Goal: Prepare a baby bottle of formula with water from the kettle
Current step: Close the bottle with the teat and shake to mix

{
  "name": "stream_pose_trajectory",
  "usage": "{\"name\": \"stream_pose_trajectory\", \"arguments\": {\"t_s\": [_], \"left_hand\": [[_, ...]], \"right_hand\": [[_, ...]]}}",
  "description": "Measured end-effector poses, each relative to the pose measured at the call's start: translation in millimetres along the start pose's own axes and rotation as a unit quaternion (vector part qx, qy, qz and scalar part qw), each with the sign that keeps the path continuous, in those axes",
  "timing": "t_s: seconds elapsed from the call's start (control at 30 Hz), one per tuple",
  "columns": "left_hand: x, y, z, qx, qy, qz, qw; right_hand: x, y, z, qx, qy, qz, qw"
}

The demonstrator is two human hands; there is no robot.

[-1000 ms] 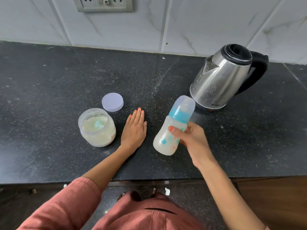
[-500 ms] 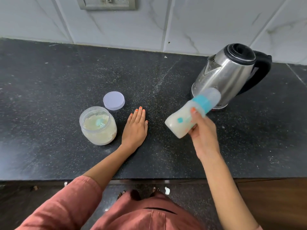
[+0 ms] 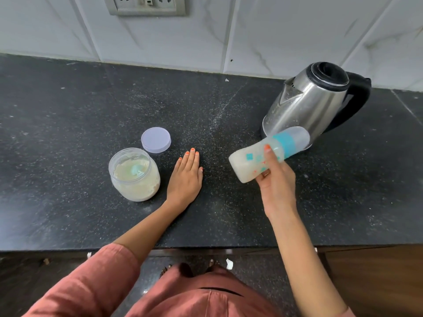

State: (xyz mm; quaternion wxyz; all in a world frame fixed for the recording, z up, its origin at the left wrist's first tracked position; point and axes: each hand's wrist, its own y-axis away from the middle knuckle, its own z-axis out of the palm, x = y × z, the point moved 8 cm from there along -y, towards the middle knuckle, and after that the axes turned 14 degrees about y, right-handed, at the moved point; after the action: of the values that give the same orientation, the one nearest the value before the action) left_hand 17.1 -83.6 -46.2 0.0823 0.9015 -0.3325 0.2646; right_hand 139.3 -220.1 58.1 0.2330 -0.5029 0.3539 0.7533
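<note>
My right hand (image 3: 277,181) grips a capped baby bottle (image 3: 249,160) with a teal collar and milky liquid inside. The bottle is tipped far over, its cap pointing right toward the steel kettle (image 3: 306,104), and it hangs above the black counter (image 3: 91,110). My left hand (image 3: 185,177) lies flat on the counter with straight fingers, holding nothing. Just left of it stands an open clear jar of formula powder (image 3: 134,175) with a pale scoop in it. The jar's lilac lid (image 3: 156,140) lies on the counter behind it.
The kettle stands at the back right with its black handle pointing right. A wall socket plate (image 3: 146,5) sits above the tiled backsplash. The counter's front edge runs just below my forearms.
My right hand has swung the bottle from nearly upright to almost sideways, cap toward the kettle. My left hand has stayed flat on the counter.
</note>
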Motion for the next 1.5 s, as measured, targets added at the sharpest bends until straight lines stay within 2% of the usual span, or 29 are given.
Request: {"name": "stream_pose_trajectory", "arguments": {"t_s": [0.1, 0.17, 0.33, 0.63, 1.03, 1.17, 1.33, 1.5], "left_hand": [[-0.7, -1.1, 0.6, -0.004, -0.008, -0.004, 1.0], [-0.9, -1.5, 0.6, -0.006, -0.007, -0.007, 1.0], [-0.3, -0.7, -0.2, -0.007, -0.01, -0.005, 1.0], [0.1, 0.0, -0.1, -0.004, -0.003, -0.001, 1.0], [-1.0, -2.4, 2.7, 0.001, -0.013, 0.005, 1.0], [-1.0, -2.7, 1.5, 0.017, -0.013, 0.013, 1.0], [-3.5, -4.4, 2.8, 0.001, -0.02, -0.004, 1.0], [-3.3, -4.4, -0.3, 0.022, -0.041, -0.006, 0.999]], "right_hand": [[19.4, 12.6, 14.6, -0.089, 0.168, 0.022, 0.982], [28.8, 17.6, 14.8, -0.104, 0.249, 0.029, 0.962], [18.9, 5.6, 10.9, -0.058, 0.235, -0.011, 0.97], [-6.3, -34.9, 9.6, 0.002, 0.28, -0.079, 0.957], [-4.7, -115.2, 35.2, 0.006, 0.346, -0.115, 0.931], [0.1, -143.3, 43.5, 0.012, 0.395, -0.119, 0.911], [0.8, -160.5, 53.9, 0.0, 0.435, -0.126, 0.892], [2.0, -164.3, 66.0, -0.023, 0.446, -0.135, 0.884]]}}
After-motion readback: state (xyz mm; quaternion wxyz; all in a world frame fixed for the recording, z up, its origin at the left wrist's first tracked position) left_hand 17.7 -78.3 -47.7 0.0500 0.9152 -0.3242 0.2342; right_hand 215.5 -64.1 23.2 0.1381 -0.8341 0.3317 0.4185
